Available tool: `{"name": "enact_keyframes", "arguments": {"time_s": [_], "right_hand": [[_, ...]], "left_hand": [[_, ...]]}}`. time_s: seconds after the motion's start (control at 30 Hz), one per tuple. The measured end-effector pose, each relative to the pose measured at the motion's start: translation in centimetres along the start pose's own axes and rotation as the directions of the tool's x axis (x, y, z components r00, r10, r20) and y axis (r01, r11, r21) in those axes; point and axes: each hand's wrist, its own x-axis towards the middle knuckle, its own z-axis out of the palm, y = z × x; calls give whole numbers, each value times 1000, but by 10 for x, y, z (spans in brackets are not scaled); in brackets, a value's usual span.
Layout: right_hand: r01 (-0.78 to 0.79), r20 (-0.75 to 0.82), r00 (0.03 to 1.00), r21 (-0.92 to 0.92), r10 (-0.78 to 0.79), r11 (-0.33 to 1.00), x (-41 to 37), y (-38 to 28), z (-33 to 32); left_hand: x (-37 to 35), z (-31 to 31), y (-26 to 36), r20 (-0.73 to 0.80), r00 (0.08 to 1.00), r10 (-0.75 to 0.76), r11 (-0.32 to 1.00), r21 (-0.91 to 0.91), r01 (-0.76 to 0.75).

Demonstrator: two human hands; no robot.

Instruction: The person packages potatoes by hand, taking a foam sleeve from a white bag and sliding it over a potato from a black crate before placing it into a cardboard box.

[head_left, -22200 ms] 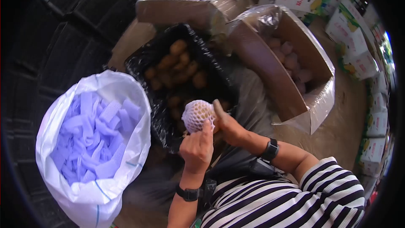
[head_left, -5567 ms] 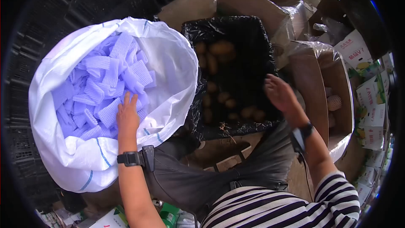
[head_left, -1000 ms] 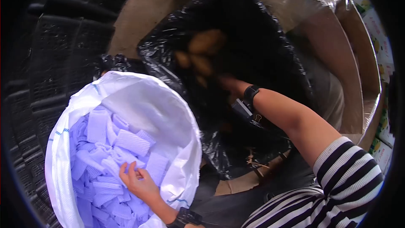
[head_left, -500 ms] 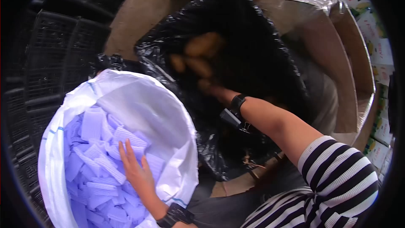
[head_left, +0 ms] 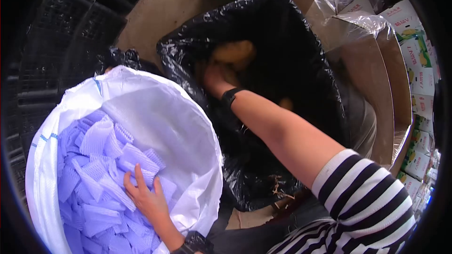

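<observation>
The left hand (head_left: 146, 198) lay open, fingers spread, on the foam sleeves (head_left: 94, 160) inside the white sack (head_left: 160, 95). The right hand (head_left: 214, 77) reached deep into the black bag (head_left: 292, 42), against a brown fruit (head_left: 234, 51). Blur hid whether it gripped.

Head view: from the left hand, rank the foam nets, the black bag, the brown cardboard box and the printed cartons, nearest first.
1. foam nets: directly under the left hand, touching it, inside the white sack.
2. black bag: up and to the right, beside the sack.
3. cardboard box: further right, past the bag.
4. printed cartons: at the far right edge.
</observation>
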Motion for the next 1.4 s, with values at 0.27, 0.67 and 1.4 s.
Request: {"name": "enact_keyframes", "arguments": {"time_s": [0.27,0.67,1.4], "right_hand": [[-446,442,895,886,59,128,-57,56,-52],[-679,602,685,732,-410,-61,-226,85,-276],[283,95,798,812,595,-510,-326,236,-381]], "left_hand": [[-9,-4,-11,125,989,-83,963,-247,112],[-73,-72,47,-506,846,169,982,160,-100],[-136,-67,163,-292,840,458,784,-313,-536]]}}
